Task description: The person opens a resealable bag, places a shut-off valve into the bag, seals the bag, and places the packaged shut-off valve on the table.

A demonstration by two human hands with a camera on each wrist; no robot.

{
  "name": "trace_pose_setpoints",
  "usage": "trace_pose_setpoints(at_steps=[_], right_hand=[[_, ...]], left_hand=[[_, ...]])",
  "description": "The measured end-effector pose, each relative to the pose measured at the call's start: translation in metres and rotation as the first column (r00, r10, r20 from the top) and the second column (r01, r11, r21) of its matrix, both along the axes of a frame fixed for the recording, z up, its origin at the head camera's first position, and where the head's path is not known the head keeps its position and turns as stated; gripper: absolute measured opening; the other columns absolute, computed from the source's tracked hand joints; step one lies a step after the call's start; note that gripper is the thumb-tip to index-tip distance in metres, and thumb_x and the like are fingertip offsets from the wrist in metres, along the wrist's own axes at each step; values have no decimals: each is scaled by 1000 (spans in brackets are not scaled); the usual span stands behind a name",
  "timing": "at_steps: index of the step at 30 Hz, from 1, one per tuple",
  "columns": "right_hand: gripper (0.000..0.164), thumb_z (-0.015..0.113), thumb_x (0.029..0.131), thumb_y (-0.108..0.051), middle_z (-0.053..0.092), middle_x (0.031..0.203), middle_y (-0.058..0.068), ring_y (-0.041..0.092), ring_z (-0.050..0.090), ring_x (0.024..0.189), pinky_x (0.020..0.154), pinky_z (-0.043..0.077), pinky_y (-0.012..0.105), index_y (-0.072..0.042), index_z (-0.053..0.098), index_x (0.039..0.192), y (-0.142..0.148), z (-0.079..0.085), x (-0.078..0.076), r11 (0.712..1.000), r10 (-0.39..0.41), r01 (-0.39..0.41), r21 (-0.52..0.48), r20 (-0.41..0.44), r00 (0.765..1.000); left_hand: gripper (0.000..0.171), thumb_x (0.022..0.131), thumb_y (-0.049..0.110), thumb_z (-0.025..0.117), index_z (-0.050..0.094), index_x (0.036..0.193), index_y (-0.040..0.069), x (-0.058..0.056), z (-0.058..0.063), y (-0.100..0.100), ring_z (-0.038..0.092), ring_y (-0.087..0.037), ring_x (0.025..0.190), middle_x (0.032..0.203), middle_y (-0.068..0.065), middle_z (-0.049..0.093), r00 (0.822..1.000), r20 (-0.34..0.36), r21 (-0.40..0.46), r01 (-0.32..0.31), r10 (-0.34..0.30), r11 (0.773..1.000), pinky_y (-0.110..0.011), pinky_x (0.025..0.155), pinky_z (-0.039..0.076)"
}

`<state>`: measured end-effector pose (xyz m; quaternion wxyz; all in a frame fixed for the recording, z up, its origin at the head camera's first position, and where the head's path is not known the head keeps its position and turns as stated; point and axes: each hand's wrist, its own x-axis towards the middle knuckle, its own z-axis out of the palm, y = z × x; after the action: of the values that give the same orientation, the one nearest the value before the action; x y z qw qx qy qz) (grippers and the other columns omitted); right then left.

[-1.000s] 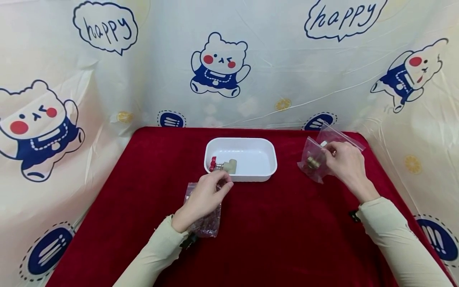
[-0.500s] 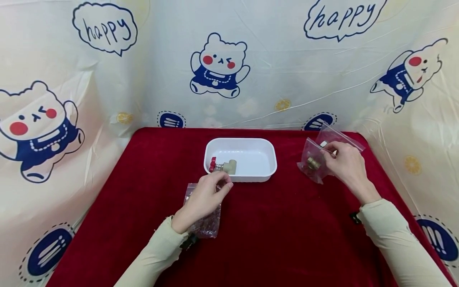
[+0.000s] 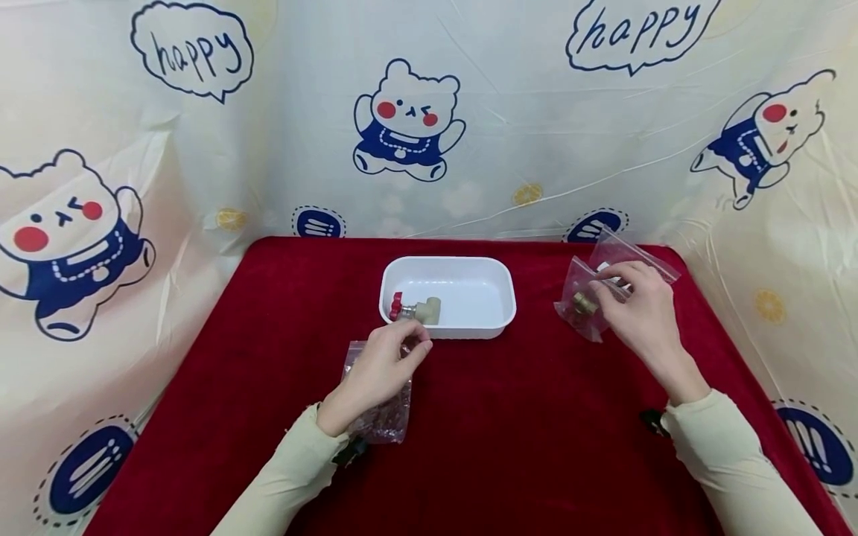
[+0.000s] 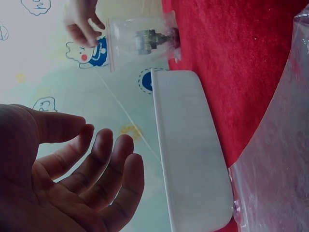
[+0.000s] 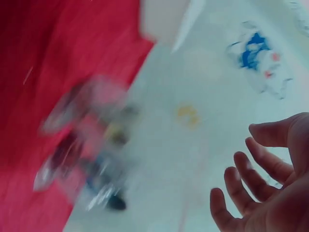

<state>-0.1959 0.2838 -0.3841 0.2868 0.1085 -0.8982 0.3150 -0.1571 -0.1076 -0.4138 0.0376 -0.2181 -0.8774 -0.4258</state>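
Observation:
My left hand (image 3: 378, 370) hovers just in front of a white tray (image 3: 469, 333), fingers loosely bent with nothing between them. Beneath it on the red cloth lies a clear plastic bag (image 3: 392, 423), partly hidden by the hand and wrist. In the tray's left end sits a valve (image 3: 429, 310) with a red handwheel and a pale tee-shaped body. On the right, my right hand (image 3: 643, 316) is over two zip bags, its thumb and fingers apart and holding nothing. The nearer zip bag (image 3: 568, 307) contains a brass fitting (image 3: 585, 302); the farther zip bag (image 3: 620, 246) is partly covered by my hand.
A red cloth (image 3: 509, 447) covers the table. Pale printed curtains (image 3: 496, 149) stand close behind it and along both sides. In the right wrist view the zip bags (image 5: 91, 145) are blurred, near the table's edge.
My right thumb and fingers, close together at the zip bags before, have now spread apart, and the wrist has turned slightly. The left hand, tray and bags keep their places.

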Motion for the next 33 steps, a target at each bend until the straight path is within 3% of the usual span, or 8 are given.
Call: trace_pose_setpoints(at_steps=[4, 10, 20, 28, 33], right_hand=[[6, 81, 91, -5, 72, 92, 6, 13, 61, 80, 71, 46, 13, -6, 78, 97, -25, 8, 16, 993, 87, -85, -83, 19, 996], [10, 81, 90, -2, 73, 91, 0, 10, 60, 76, 69, 49, 12, -10, 78, 95, -49, 2, 35, 982, 172, -165, -89, 79, 982], [12, 79, 94, -7, 74, 96, -6, 13, 63, 85, 76, 51, 23, -18, 79, 98, -65, -14, 61, 977, 214, -213, -33, 249, 945], [11, 78, 95, -9, 74, 96, -8, 10, 63, 85, 78, 56, 33, -20, 79, 99, -75, -26, 71, 973, 228, -223, -54, 336, 914], [9, 77, 97, -12, 73, 97, -9, 10, 62, 85, 78, 56, 33, -21, 79, 100, -81, -31, 71, 965, 259, -250, -74, 384, 886]], left_hand=[[5, 101, 8, 69, 71, 98, 12, 1, 1, -5, 58, -15, 80, 90, 4, 65, 1000, 17, -2, -8, 8, 1000, -37, 73, 56], [4, 102, 11, 69, 71, 99, 11, 2, -1, -16, 59, -14, 80, 90, 5, 65, 999, 34, -13, -27, 27, 1000, -34, 72, 56], [2, 101, 16, 72, 73, 101, 15, 16, -2, -30, 58, -14, 76, 96, 8, 67, 995, 85, -42, -43, 46, 998, -31, 66, 53], [9, 98, 10, 76, 74, 107, 11, 20, -5, -49, 65, -13, 87, 101, 2, 69, 995, 87, -60, -51, 56, 997, -31, 75, 58], [16, 97, 12, 76, 74, 113, 11, 26, -12, -62, 67, -20, 95, 109, -4, 69, 990, 99, -111, -92, 103, 990, -40, 81, 58]])
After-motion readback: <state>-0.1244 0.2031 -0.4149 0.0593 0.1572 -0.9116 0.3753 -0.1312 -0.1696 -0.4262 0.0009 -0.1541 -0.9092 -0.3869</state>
